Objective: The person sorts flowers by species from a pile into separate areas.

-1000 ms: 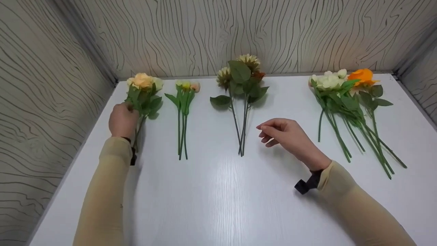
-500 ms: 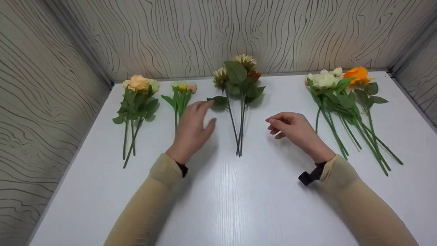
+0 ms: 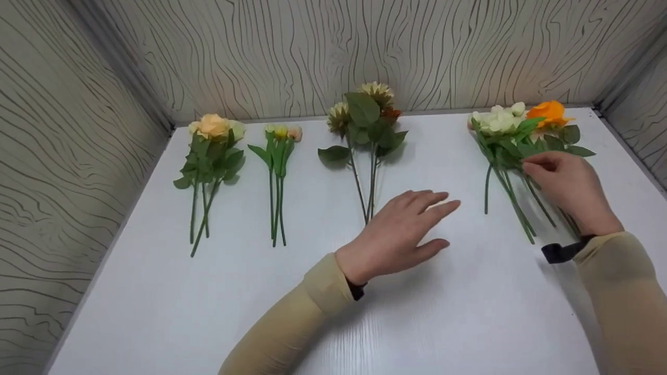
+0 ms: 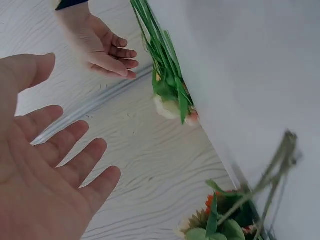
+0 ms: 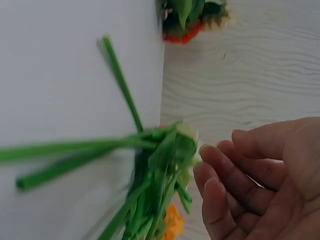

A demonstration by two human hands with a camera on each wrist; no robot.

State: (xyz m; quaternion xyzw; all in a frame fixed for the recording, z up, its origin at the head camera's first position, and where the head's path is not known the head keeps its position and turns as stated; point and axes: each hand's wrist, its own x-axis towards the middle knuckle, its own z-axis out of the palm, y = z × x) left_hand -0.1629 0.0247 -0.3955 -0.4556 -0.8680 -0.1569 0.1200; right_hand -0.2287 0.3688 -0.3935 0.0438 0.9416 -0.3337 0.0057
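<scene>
The right hand (image 3: 565, 183) reaches into the right bunch (image 3: 521, 151) at the table's (image 3: 333, 312) far right, fingers loosely bent at the stems; the head view hides any grip, and the right wrist view shows the fingers (image 5: 225, 170) beside the leaves, holding nothing. The left hand (image 3: 401, 232) hovers flat, fingers spread, near the middle bunch (image 3: 365, 130).

White table (image 3: 333, 323), four flower bunches (image 3: 367, 135)

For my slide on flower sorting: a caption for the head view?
Right hand reaches the rightmost flower bunch; open left hand hovers mid-table.
</scene>
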